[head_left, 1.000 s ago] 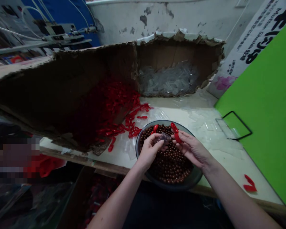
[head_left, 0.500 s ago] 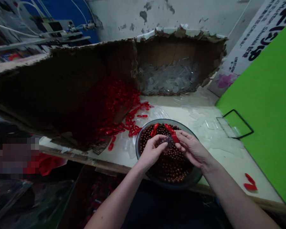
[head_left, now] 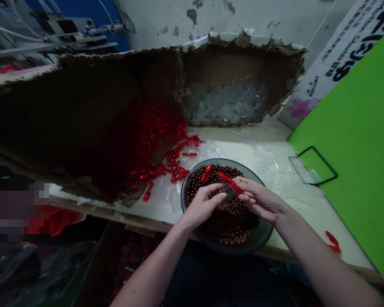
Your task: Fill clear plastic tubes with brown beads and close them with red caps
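Note:
A dark round bowl point(head_left: 188, 181) full of small brown beads point(head_left: 230, 224) sits at the table's near edge. Both hands are over it. My left hand point(head_left: 205, 204) pinches a small clear packet point(head_left: 228, 192) that seems to hold brown beads. My right hand point(head_left: 259, 200) is closed on the same packet's other end, with red plastic caps point(head_left: 231, 182) held in its fingers. One more red cap point(head_left: 206, 172) lies on the beads near the bowl's far rim.
Behind the bowl a torn cardboard box point(head_left: 92, 111) holds a heap of red caps point(head_left: 153, 140), some spilled onto the table. A second cardboard section holds clear plastic pieces point(head_left: 225, 102). A green board point(head_left: 361, 128) stands at right. Two red caps point(head_left: 333, 242) lie near it.
The hands have come closer together over the bowl. The right hand's red caps have tilted from upright to nearly flat against the packet.

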The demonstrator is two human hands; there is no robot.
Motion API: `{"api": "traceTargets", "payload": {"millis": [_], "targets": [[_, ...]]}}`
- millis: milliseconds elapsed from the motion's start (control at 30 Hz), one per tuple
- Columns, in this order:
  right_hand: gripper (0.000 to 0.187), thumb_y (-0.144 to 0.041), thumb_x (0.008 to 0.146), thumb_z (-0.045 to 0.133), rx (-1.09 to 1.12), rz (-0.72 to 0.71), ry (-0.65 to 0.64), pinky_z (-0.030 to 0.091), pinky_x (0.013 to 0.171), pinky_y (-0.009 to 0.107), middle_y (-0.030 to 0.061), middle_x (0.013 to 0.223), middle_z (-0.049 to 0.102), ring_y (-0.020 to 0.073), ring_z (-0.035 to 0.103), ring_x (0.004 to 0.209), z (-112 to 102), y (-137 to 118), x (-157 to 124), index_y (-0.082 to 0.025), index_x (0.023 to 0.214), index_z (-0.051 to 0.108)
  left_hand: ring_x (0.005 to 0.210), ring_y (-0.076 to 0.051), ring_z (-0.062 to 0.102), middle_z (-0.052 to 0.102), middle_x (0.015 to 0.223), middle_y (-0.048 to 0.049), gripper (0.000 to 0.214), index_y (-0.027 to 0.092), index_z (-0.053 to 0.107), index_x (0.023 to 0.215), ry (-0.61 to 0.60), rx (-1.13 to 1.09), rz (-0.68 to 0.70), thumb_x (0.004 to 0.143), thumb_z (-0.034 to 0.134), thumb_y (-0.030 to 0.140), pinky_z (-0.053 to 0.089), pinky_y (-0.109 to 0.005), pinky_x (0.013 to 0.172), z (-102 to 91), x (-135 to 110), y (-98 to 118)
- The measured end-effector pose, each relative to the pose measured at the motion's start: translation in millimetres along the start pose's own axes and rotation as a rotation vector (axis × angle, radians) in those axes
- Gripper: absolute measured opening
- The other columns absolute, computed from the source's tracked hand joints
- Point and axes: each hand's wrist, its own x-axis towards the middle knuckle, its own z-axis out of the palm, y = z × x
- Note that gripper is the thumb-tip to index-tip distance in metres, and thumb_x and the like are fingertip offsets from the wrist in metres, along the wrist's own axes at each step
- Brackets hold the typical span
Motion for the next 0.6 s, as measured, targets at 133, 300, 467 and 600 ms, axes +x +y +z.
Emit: {"api": "traceTargets", "payload": {"millis": [133,300,467,600], "targets": [[0.024,-0.021,0.069,0.081,-0.012,0.005,-0.011,0.031,0.031,0.002,-0.0075,0.058,0.052,-0.0022,0.044,0.038,-0.5,3.8,2.6,-0.016,0.080,0.060,0.064,-0.010,0.058,0.067,0.079,-0.0029,0.035,0.016,0.066,0.115,-0.006,0.018,0.008,0.082,0.063,0.030,0.048,-0.021,0.063,-0.5,0.4,-0.3],[0.023,-0.027,0.074,0.078,0.079,-0.051,-0.029,0.029,0.032,0.004,-0.0103,0.053,0.044,-0.0022,0.035,0.036,6.6,18.7,4.4,-0.018,0.084,0.058,0.066,-0.011,0.059,0.069,0.087,-0.0052,0.038,0.016,0.066,0.116,0.042,-0.025,0.014,0.081,0.064,0.031,0.049,-0.023,0.063,-2.0,0.7,-1.8],[0.023,-0.030,0.075,0.077,0.167,-0.056,-0.049,0.027,0.033,0.008,-0.0109,0.053,0.042,-0.0005,0.031,0.036,10.9,28.4,4.9,-0.021,0.085,0.059,0.064,-0.011,0.059,0.070,0.092,-0.0069,0.041,0.013,0.065,0.116,0.052,-0.032,0.007,0.080,0.066,0.032,0.049,-0.024,0.063,-3.9,1.3,-2.0],[0.020,-0.030,0.078,0.074,0.092,-0.038,-0.067,0.034,0.037,0.010,-0.0069,0.060,0.055,0.0015,0.043,0.042,5.8,20.4,6.0,-0.021,0.093,0.064,0.064,-0.011,0.059,0.068,0.085,-0.0045,0.037,0.013,0.065,0.111,0.016,-0.070,0.015,0.079,0.066,0.032,0.048,-0.023,0.063,-2.5,2.9,-1.6]]}}
